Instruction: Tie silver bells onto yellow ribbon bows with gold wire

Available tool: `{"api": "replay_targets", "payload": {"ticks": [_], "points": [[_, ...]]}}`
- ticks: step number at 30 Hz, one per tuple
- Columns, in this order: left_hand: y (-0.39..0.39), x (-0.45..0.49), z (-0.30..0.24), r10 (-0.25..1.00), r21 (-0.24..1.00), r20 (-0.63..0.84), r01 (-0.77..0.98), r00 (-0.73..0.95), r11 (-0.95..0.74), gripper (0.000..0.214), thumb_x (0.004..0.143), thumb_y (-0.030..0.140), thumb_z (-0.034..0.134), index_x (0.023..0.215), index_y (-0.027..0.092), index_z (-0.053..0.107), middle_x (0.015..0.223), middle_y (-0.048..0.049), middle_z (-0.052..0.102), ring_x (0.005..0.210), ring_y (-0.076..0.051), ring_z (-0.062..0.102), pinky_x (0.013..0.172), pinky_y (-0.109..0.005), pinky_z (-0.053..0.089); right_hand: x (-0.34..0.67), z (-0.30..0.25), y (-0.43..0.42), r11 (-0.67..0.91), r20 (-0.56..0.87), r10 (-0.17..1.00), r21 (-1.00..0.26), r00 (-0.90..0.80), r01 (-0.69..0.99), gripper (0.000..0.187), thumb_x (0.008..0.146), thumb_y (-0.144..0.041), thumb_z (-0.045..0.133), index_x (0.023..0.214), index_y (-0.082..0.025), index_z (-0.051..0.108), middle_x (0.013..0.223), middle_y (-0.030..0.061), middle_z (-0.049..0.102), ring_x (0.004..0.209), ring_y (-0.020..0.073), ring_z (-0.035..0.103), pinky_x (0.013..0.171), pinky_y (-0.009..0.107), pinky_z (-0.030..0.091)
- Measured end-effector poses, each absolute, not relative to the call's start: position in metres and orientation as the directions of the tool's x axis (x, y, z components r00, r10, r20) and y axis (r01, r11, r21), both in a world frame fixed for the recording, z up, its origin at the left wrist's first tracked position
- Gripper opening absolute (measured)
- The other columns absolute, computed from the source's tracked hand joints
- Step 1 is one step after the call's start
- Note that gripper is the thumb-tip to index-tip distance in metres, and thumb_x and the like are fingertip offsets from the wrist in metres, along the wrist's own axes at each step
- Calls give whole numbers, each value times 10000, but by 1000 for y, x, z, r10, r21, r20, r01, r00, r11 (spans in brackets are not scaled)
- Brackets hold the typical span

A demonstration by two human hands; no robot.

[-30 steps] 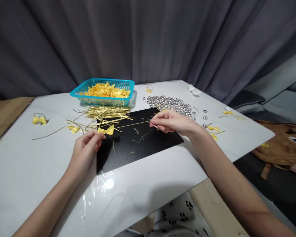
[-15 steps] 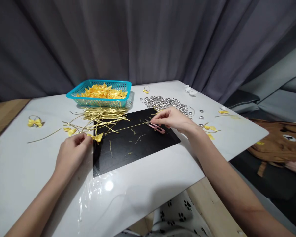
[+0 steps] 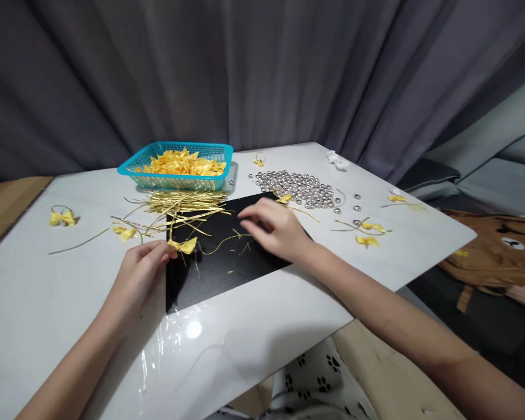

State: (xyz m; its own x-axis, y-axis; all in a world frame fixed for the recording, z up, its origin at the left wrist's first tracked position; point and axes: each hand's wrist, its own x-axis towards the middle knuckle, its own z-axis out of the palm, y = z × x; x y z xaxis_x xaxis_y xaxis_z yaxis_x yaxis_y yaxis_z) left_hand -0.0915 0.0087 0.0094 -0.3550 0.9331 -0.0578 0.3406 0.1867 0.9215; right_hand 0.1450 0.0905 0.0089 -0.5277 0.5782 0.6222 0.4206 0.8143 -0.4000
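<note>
- Left hand (image 3: 137,271): a yellow ribbon bow (image 3: 184,245) is pinched at its knot between thumb and fingertips and held just over the near left corner of the black mat (image 3: 210,277). The loops are left free, probably so the middle stays accessible.
- A thin gold wire tie (image 3: 219,244) trails from the bow across the mat towards the right hand (image 3: 275,228).
- Right hand: laid palm down on the mat, fingers loosely curved. Whether the wire end is pinched cannot be told.
- The dark mat is likely chosen so that fine gold strands show up.
- Teal plastic basket (image 3: 175,182), far left of the mat: heaped with yellow bows.
- Uncontained: a gold tie bundle (image 3: 184,203) just before the basket; a heap of silver beads (image 3: 300,188) beyond the mat.
- Loose bows (image 3: 62,217) are scattered on the white table (image 3: 70,309).
</note>
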Motion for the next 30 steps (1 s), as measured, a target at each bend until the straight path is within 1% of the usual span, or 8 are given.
{"api": "replay_targets", "payload": {"ticks": [2,4,6,15,19,21,25,30], "points": [[7,-87,12,918,935,-159,243,-363,258,146,668,269,559,566,166,579,605,8,521,645,-135,461,535,-219,331,129,4,75,932,625,347,-147,-700,331,247,918,-175,426,1038,-176,642,906,53,642,690,90,546,547,219,366],[5,-84,15,912,934,-219,197,-347,299,161,645,289,570,533,175,547,517,37,414,539,-109,362,471,-218,267,115,2,65,965,581,153,87,-800,248,317,926,-118,368,1076,-223,627,849,18,641,616,76,506,486,227,299],[5,-82,16,919,933,-238,190,-314,306,186,621,310,574,501,186,504,467,59,308,484,-99,271,434,-222,201,104,1,62,965,532,30,207,-846,164,305,929,-124,368,1046,-233,629,788,6,627,558,75,459,451,244,247],[6,-77,15,943,941,-241,182,-229,285,265,569,298,568,431,214,359,461,58,285,463,-94,220,411,-224,187,88,-6,68,966,518,-95,255,-850,47,212,914,-128,415,861,-187,612,762,18,617,578,89,481,418,239,219],[5,-76,16,944,946,-262,141,-198,293,237,563,306,577,448,210,394,449,67,280,447,-88,217,407,-217,176,88,-9,66,983,521,-89,186,-849,11,206,916,-148,426,840,-190,613,814,27,642,602,93,513,422,246,253],[5,-78,14,952,950,-243,153,-185,272,202,586,305,576,473,202,443,463,60,318,456,-93,253,415,-215,191,89,-7,61,994,581,-28,99,-813,36,221,930,-162,411,883,-193,624,874,37,660,650,99,554,459,239,340],[7,-81,5,980,937,-120,309,-159,165,185,632,305,567,499,191,508,495,36,401,511,-119,355,462,-226,265,90,7,48,938,749,325,-335,-578,93,185,938,-207,430,920,-174,611,949,70,657,849,115,614,725,239,510],[11,-82,1,982,889,-52,439,-181,128,221,661,306,563,482,196,496,472,31,401,513,-137,388,486,-243,277,96,41,49,651,613,745,-755,-261,84,107,897,-291,520,903,-191,557,915,43,634,870,118,624,795,254,529]]}}
